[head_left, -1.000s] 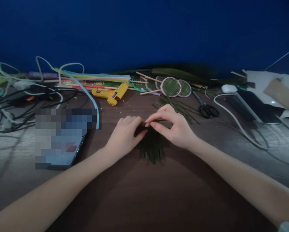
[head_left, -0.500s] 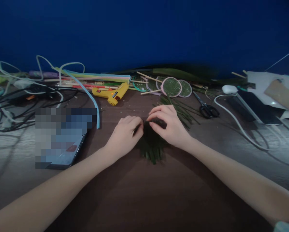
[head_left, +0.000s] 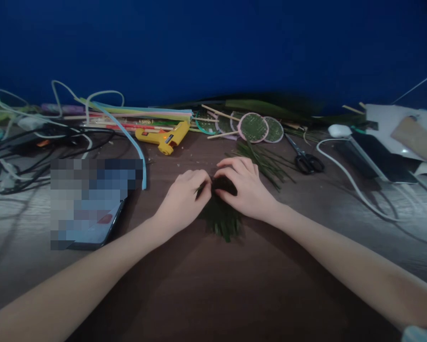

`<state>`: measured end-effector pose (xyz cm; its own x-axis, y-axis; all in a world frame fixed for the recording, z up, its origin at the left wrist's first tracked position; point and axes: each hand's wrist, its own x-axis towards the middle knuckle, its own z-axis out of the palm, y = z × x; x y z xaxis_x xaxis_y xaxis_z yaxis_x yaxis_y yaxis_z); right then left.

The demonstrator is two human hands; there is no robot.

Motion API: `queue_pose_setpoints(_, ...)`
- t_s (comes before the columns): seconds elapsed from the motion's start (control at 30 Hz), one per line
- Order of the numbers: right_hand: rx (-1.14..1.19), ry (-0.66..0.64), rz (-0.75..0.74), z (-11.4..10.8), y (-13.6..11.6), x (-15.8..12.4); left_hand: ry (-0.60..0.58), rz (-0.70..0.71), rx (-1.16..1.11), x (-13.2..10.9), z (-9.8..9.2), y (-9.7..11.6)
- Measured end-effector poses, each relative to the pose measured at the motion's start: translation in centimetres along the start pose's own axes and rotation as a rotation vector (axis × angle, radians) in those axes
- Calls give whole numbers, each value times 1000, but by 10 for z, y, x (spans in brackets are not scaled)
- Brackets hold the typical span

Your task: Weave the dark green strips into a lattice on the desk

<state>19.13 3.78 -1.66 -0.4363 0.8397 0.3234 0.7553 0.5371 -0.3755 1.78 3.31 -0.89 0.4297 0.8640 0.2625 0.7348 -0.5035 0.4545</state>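
Note:
A small mat of dark green leaf strips [head_left: 222, 221] lies on the brown table [head_left: 213, 285] in front of me, its loose ends fanning toward me. My left hand [head_left: 183, 199] rests on its left side, fingers curled and pinching a strip at the top edge. My right hand [head_left: 244, 187] lies over the right side, fingers bent and pressed onto the strips, tips meeting those of the left hand. The middle of the mat is hidden under both hands.
A phone [head_left: 92, 223] lies at the left. Behind are a yellow glue gun [head_left: 165, 137], coloured paper strips [head_left: 142, 114], round woven discs on sticks [head_left: 253, 127], loose green strips [head_left: 266, 161], black scissors [head_left: 304, 159], a white cable [head_left: 352, 183] and tangled cords [head_left: 28, 152].
My right hand has lowered from a raised pinch on one strip and moved left and down onto the mat. My left hand stayed in place.

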Motion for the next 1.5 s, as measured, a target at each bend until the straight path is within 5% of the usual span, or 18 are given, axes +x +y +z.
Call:
queue_pose_setpoints(0.63, 164, -8, -19, -5, 4, -1, -42, 20, -4, 1, -1, -1)
queue_pose_setpoints(1.5, 59, 6, -92, -1, 3, 0, -68, -9, -23, 3, 1, -3)
